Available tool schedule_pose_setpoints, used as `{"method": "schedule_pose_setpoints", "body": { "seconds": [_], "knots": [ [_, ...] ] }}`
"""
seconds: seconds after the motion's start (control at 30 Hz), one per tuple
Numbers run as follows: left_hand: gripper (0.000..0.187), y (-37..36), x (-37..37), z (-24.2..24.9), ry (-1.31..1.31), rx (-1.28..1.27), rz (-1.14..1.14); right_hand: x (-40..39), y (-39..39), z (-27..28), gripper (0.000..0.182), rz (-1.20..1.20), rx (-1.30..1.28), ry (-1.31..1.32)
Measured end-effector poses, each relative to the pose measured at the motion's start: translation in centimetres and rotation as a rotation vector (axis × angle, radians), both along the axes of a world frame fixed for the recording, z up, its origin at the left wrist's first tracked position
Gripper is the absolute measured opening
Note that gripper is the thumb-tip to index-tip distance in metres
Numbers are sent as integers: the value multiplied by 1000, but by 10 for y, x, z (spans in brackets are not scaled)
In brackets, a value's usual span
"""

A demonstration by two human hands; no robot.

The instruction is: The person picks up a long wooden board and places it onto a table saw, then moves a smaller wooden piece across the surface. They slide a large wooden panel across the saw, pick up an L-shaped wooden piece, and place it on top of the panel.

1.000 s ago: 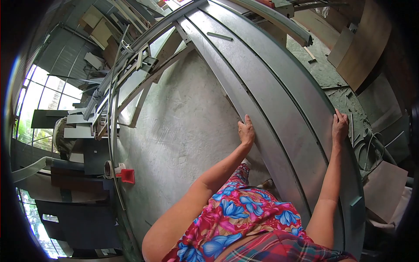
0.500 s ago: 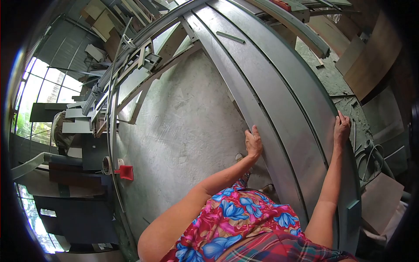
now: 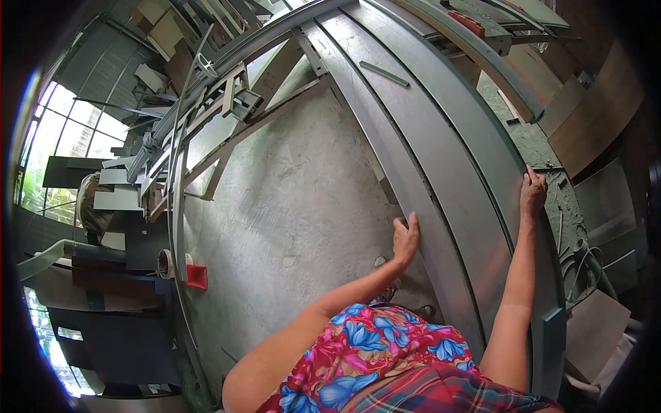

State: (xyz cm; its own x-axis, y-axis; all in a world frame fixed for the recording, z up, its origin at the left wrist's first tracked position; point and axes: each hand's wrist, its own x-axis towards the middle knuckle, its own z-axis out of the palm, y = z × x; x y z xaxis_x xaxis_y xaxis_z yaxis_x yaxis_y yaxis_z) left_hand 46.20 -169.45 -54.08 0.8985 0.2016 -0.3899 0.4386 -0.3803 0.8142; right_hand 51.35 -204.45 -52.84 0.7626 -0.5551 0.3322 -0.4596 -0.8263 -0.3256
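Long grey panels (image 3: pixel 441 151) lie side by side, with dark gaps running between them. At their left edge is my left hand (image 3: pixel 406 239), its thumb apart from the fingers and the fingertips right at the rim. My right hand (image 3: pixel 532 196) is closed over the outer right edge, its fingers bent round it. A short greenish-grey strip (image 3: pixel 384 73) rests on top of the panels, farther away.
Left of the panels is a grey concrete floor (image 3: pixel 296 199). A red dustpan-like piece (image 3: pixel 197 277) is beside a roll of tape (image 3: pixel 165 263). Metal frames and offcuts (image 3: pixel 234 103) are piled at upper left. A long rail (image 3: pixel 509 89) juts in at upper right; brown boards (image 3: pixel 599 117) lean beyond.
My left hand has loosened at the left edge and shifted slightly down and right. My right hand stays on the outer edge, slightly farther up. The view has shifted a little.
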Motion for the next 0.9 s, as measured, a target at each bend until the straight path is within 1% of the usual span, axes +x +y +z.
{"method": "schedule_pose_setpoints", "body": {
  "seconds": [0.1,0.23,0.37,0.47,0.57,0.67,0.7,0.9],
  "knots": [
    [73,18,73,-8,-91,29,91,21,9,0,29,7,-18,-6],
    [71,39,174,-13,-43,110,111,52,25,-7,28,6,-41,-42],
    [64,39,226,-15,-16,189,178,85,30,-15,27,40,-73,-94],
    [58,42,236,-29,-74,186,154,115,37,-20,26,34,-82,-76],
    [55,43,234,-24,-59,172,139,144,46,-21,25,46,-98,-86],
    [54,40,232,-26,-94,190,169,173,54,-23,24,54,-65,-143],
    [53,41,232,-27,-102,184,162,183,54,-28,25,62,-95,-161],
    [54,44,232,-25,-106,141,135,239,65,-38,25,70,-164,-123]
  ]
}}
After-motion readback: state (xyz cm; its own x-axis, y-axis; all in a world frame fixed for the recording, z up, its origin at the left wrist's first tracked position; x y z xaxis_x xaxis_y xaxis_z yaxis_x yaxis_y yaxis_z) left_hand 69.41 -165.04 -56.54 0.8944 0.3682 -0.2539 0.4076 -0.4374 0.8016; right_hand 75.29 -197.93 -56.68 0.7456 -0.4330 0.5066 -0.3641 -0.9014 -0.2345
